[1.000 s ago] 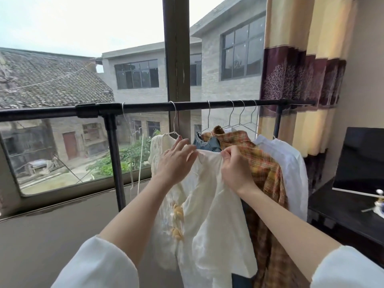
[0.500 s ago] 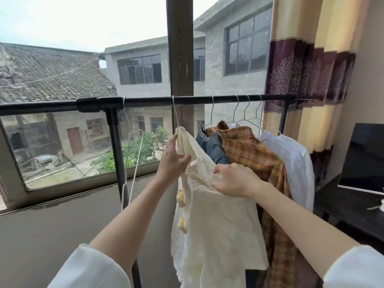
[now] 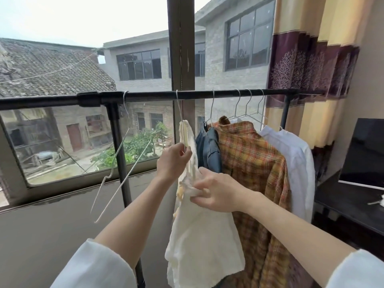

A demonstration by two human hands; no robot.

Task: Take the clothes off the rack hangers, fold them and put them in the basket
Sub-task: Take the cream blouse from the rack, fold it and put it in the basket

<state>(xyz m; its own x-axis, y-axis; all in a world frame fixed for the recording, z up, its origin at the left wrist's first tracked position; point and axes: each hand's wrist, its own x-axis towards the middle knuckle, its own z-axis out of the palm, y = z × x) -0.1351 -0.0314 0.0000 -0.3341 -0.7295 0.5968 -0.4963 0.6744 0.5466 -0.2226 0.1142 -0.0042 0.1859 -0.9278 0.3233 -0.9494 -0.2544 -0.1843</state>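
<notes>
Step in hand: taking the cream blouse (image 3: 204, 231) off its wire hanger (image 3: 181, 117), the first part of the task (folding and the basket come later, and no basket shows in this view)
Left hand: the left hand (image 3: 173, 161) has its fingers curled round the upper part of the blouse and the hanger wire inside it, just below the hook
Right hand: the right hand (image 3: 218, 193) pinches a bunched fold of the blouse a little lower, with the cloth gathered between thumb and fingers
Blouse: hangs turned edge-on from the black rail (image 3: 145, 96), its lower part falling loose below both hands; whether it is fully clear of the hanger's shoulders I cannot tell
Rest of the rack: a dark blue garment (image 3: 209, 150), a plaid shirt (image 3: 251, 163) and a white shirt (image 3: 295, 161) hang to the right, pressed close together; one bare hanger (image 3: 116, 163) dangles to the left
Progress: early, judging by three garments untouched on the rail
Next move calls for: sliding the cloth down and off the wire while the hanger is held steady, then bringing the blouse away from the rail to fold it
Risk: thin wire may snag the fabric or unhook from the rail
</notes>
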